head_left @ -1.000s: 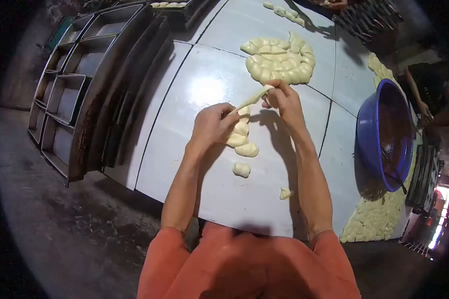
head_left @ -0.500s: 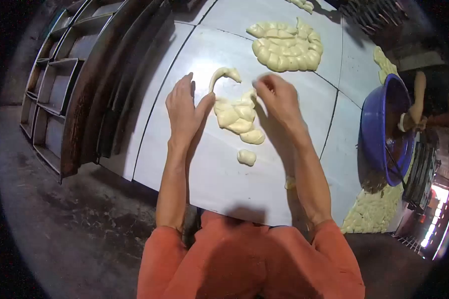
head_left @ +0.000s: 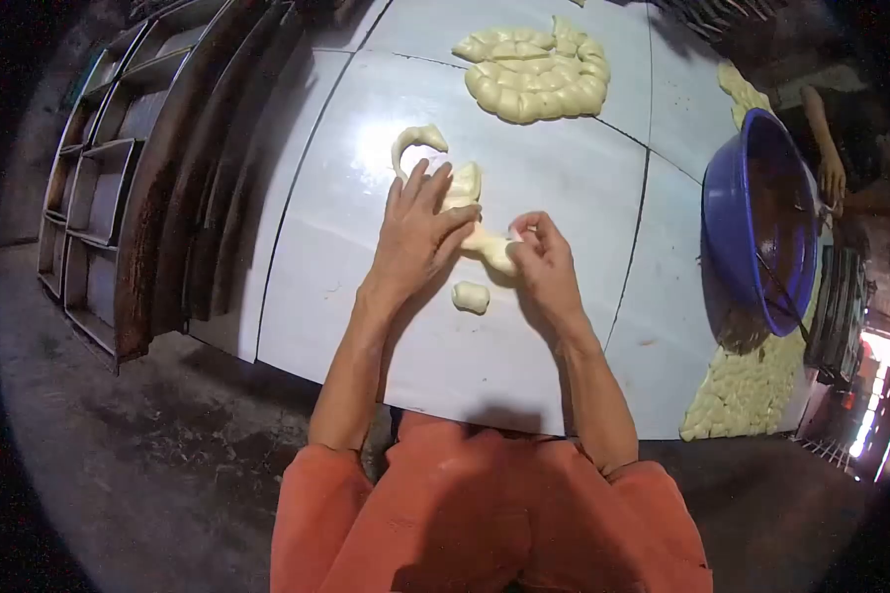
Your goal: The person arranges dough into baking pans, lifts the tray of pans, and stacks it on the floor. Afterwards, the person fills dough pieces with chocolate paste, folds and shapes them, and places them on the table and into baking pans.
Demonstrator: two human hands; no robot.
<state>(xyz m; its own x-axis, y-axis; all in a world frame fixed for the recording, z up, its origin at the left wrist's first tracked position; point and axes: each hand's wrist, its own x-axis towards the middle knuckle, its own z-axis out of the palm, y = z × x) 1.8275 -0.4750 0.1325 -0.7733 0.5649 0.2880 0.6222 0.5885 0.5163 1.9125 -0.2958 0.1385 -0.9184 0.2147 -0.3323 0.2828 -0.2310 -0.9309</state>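
A pale, lumpy piece of dough (head_left: 494, 252) lies on the white tabletop between my hands. My left hand (head_left: 412, 235) rests over it with fingers stretched out, hiding part of it. At its right end, my right hand (head_left: 546, 265) pinches the dough between thumb and fingers, and the piece looks stretched between both hands. A curved dough strip (head_left: 401, 150) lies just beyond my left fingertips. Closer to me sits a small separate dough lump (head_left: 471, 297), touched by neither hand.
Many joined dough pieces (head_left: 539, 91) lie farther back. On the right stands a blue-purple basin (head_left: 725, 212), with another person's hand (head_left: 833, 183) by its rim. A dough sheet (head_left: 740, 400) covers the near right corner. Metal pans (head_left: 99, 193) stand left of the table.
Both hands have moved nearer to me. My left hand now lies over the dough, and my right hand grips its near end. The other person's hand has moved out of the basin.
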